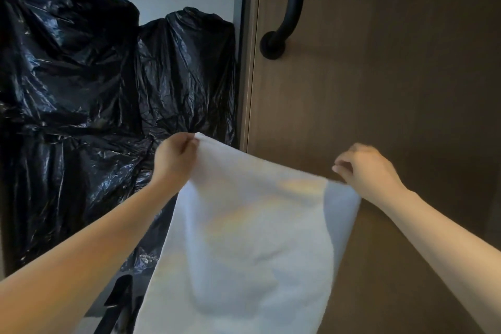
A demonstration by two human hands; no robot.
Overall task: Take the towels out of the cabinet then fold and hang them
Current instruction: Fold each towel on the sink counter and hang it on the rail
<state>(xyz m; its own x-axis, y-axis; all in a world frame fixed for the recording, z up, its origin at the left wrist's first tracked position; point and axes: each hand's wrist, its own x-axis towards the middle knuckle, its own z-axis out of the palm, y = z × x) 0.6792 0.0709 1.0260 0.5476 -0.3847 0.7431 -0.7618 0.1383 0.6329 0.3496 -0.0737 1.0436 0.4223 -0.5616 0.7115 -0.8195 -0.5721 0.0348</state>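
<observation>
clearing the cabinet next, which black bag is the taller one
The left black bag: its top rises above the right black bag, which stands beside the door frame.

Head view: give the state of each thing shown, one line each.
White terry towel: unfolded, hanging spread between both hands.
Left hand: pinches the towel's top left corner.
Right hand: pinches the towel's top edge near right.
Black plastic bags: crumpled, untouched.
Black curved door handle: untouched.
</observation>
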